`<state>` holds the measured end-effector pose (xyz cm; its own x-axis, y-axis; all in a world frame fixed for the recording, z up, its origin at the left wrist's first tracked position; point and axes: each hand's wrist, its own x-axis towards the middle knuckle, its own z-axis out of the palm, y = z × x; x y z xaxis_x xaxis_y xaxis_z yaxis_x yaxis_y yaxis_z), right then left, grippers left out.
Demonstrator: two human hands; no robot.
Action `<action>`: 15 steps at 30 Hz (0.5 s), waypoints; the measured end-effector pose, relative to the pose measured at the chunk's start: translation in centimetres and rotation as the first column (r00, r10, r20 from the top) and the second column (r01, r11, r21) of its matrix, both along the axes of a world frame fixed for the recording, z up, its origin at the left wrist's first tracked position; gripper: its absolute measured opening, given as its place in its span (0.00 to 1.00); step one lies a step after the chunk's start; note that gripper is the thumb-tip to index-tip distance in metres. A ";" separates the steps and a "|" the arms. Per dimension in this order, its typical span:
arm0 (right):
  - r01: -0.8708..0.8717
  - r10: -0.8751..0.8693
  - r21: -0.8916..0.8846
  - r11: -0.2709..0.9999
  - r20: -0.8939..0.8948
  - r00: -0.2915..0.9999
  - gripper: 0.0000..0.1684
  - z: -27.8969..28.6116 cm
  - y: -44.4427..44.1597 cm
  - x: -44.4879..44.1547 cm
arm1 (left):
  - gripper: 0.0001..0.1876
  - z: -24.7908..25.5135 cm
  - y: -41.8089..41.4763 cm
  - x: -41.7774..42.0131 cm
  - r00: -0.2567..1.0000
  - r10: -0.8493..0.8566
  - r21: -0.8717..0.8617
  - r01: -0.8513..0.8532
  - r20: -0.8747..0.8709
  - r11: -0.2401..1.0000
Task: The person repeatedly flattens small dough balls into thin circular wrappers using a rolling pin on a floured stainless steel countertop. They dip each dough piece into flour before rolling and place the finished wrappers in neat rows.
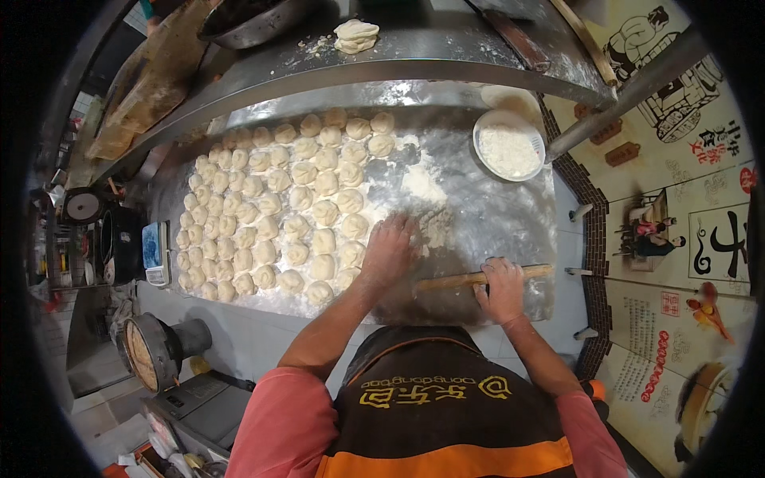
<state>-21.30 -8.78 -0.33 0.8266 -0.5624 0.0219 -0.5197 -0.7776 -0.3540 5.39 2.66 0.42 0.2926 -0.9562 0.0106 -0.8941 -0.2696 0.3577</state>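
Observation:
My right hand (503, 289) is closed around a wooden rolling pin (448, 282), which lies level across the near right part of the floured metal table (460, 239). My left hand (391, 244) reaches over loose flour just right of the dough pieces; its fingertips are blurred, and whether anything is under them cannot be told. Many round, pleated dough pieces (323, 241) stand in rows over the left and middle of the table. A heap of white flour (424, 182) lies beyond my left hand. At the far right is a white bowl (509, 149) of flour.
A metal shelf (418, 69) crosses above the table's far side, bearing a lump of dough (356, 36), a large metal pan (257, 24) and a brown wooden-looking bar (517, 42). A digital scale (156, 254) stands off the table's left end. A metal post (621, 92) rises at the right.

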 end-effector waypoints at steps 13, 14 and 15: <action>-0.103 0.104 -0.050 0.993 0.012 0.995 0.27 -0.3 2.0 4.6 | 0.24 -2.7 0.5 3.3 0.998 0.026 -0.128 -0.033 -0.054 0.991; -0.111 0.112 -0.059 0.992 0.008 0.994 0.27 -0.3 2.4 4.6 | 0.20 -2.5 0.6 3.3 0.991 0.030 -0.100 -0.044 -0.130 0.994; -0.114 0.115 -0.067 0.991 0.000 0.993 0.27 -0.3 2.8 4.4 | 0.20 -0.2 0.2 2.8 0.962 0.102 0.016 -0.102 -0.255 0.995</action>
<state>-16.89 -5.96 -0.60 0.8853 -0.4611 0.0596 -0.4244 -0.8538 -0.3014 8.16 2.87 0.22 0.3812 -0.9210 -0.0798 -0.7411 -0.3561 0.5692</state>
